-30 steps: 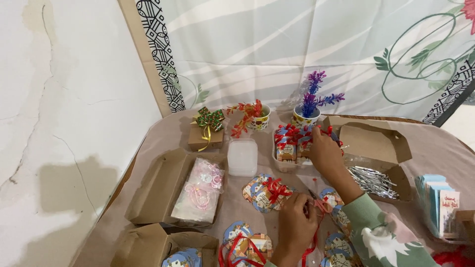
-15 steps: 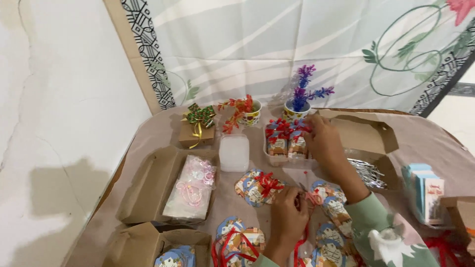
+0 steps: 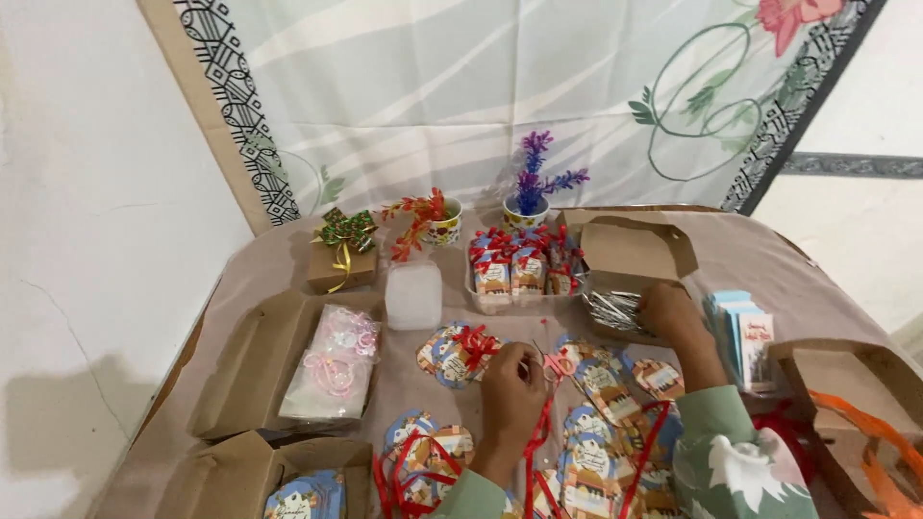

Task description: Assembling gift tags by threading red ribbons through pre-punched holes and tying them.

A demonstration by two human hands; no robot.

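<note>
Two hands are at work over a table (image 3: 288, 259) covered in a pale brown cloth, seen from above. Your left hand (image 3: 511, 384) sits near the middle of the table, its fingers curled closed around a small red ribbon piece (image 3: 558, 365) pinched at the fingertips. More red ribbon (image 3: 535, 452) trails down from that hand toward you.

Your right hand (image 3: 670, 309) reaches forward and to the right, resting on a pile of thin silver twist ties (image 3: 613, 309) inside an open brown cardboard box (image 3: 635, 252). Its fingers point down into the pile; whether they grip any ties cannot be told.

Round printed paper tags (image 3: 601, 384) lie scattered between your hands and toward you, some tied with red ribbon. One tag with a red bow (image 3: 460, 348) lies just left of your left hand.

Farther back stands a clear tray of small wrapped favours with red bows (image 3: 519, 267), and to its left a frosted white container (image 3: 413, 293). Behind these are a cup of purple artificial flowers (image 3: 531, 192), a cup of red and orange ones (image 3: 433, 219), and a small brown gift box with a green and gold bow (image 3: 341, 255).

On the left, a clear packet of pink items (image 3: 332, 365) rests on a flat open carton. A stack of light blue cards (image 3: 745, 327) stands at the right.
</note>
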